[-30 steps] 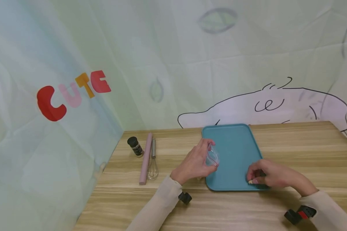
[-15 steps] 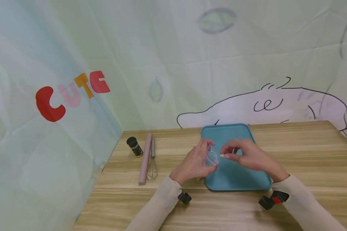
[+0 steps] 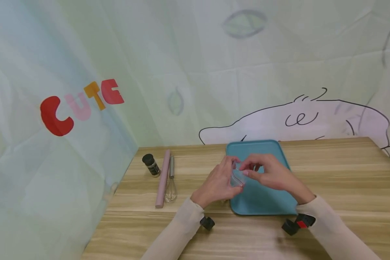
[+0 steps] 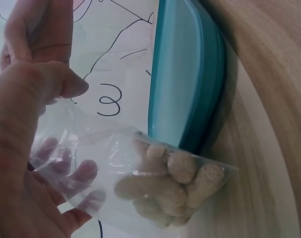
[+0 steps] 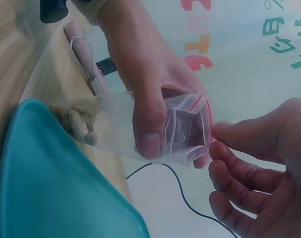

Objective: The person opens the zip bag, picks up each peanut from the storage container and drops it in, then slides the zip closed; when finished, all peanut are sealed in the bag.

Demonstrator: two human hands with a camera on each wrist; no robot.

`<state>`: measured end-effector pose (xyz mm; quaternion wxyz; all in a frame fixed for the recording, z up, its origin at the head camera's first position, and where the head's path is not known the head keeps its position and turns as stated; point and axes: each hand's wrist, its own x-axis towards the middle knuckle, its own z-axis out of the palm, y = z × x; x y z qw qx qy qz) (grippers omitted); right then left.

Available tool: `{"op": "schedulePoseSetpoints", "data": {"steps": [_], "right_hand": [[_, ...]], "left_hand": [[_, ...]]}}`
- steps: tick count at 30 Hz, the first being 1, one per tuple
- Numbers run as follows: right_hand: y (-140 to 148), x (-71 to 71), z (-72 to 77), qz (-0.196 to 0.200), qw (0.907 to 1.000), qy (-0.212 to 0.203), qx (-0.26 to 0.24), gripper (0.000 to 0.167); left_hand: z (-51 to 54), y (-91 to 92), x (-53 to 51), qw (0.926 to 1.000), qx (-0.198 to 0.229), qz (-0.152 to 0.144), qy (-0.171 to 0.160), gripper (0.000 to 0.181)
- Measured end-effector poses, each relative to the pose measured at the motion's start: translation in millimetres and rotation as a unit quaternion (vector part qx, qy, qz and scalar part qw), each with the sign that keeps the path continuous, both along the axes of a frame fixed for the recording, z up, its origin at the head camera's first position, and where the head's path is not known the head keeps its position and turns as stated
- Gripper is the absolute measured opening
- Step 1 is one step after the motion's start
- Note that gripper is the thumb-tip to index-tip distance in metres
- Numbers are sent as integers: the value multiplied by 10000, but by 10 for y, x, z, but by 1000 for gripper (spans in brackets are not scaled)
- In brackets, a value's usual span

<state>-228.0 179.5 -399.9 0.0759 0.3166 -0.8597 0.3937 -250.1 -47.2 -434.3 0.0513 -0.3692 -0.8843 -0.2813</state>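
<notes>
In the left wrist view, a clear zip bag (image 4: 105, 148) holds several unshelled peanuts (image 4: 175, 191) at its bottom. My left hand (image 3: 216, 182) grips the bag near its mouth, fingers and thumb spread to keep the mouth apart. At that mouth is my right hand (image 3: 269, 173), its bent fingertips (image 5: 220, 131) close to the red-edged rim in the right wrist view. No peanut shows between those fingertips. Under the hands lies a blue tray (image 3: 263, 202), and the bag overlaps its left side.
Left of the tray, a whisk (image 3: 171, 187) and a pink rolling pin (image 3: 163, 180) lie side by side. A black-capped seasoning jar (image 3: 151, 165) stands beyond them. A printed cloth (image 3: 182, 72) hangs behind the wooden table (image 3: 126, 224).
My right hand has lifted a small pale peanut from the tray's near right corner and carried it left to the bag's mouth. The peanut is out of sight there; my left hand has stayed put.
</notes>
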Motion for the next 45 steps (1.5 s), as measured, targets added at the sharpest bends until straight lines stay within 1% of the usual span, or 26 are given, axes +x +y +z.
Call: {"op": "schedulePoseSetpoints", "data": {"steps": [5, 9, 14, 16, 19, 21, 24, 26, 28, 31, 33, 35, 36, 40, 42, 43, 45], "right_hand": [[-1, 49, 20, -34, 9999, -115, -94, 10], [-43, 78, 30, -75, 9999, -70, 90, 8], [-87, 112, 30, -154, 9993, -101, 334, 6], [-90, 124, 34, -240, 9991, -112, 332, 6], [-78, 138, 51, -464, 9987, -48, 223, 12], [-54, 145, 64, -661, 9977, 96, 143, 14], [-14, 149, 88, -919, 9952, 344, 42, 13], [12, 150, 102, -1059, 9931, 504, -11, 11], [35, 152, 118, -1171, 9913, 594, -81, 8], [72, 152, 144, -1350, 9884, 686, -145, 7], [100, 151, 165, -1429, 9872, 694, -151, 7], [129, 147, 184, -1461, 9868, 692, -134, 7], [144, 145, 191, -1461, 9869, 669, -137, 7], [188, 135, 197, -1440, 9869, 698, -226, 7], [199, 131, 195, -1427, 9865, 750, -294, 8], [202, 130, 194, -1418, 9863, 783, -322, 8], [209, 129, 195, -1390, 9862, 831, -349, 9]], "left_hand": [[-16, -2, 2, 9993, 182, 323, 111, 71], [-21, 6, 4, 9979, 256, 552, 225, 71], [-7, 22, 23, 9966, 281, 741, 218, 74], [-6, 27, 23, 9964, 299, 747, 264, 74], [1, 26, 23, 9963, 382, 703, 301, 75], [11, 22, 19, 9959, 541, 672, 261, 76], [29, 14, 5, 9935, 920, 645, 159, 74], [38, 10, -4, 9897, 1297, 604, 66, 68], [46, 7, -12, 9841, 1694, 529, 70, 56], [59, 1, -26, 9735, 2237, 434, 210, 35], [65, -6, -42, 9679, 2456, 425, 335, 24], [73, -15, -58, 9650, 2561, 447, 356, 19], [75, -20, -65, 9644, 2592, 433, 314, 18], [93, -35, -74, 9643, 2633, 246, 119, 28], [103, -38, -73, 9650, 2614, 197, 29, 33], [107, -38, -72, 9650, 2614, 210, -28, 34], [110, -39, -68, 9652, 2591, 324, -168, 32]]}}
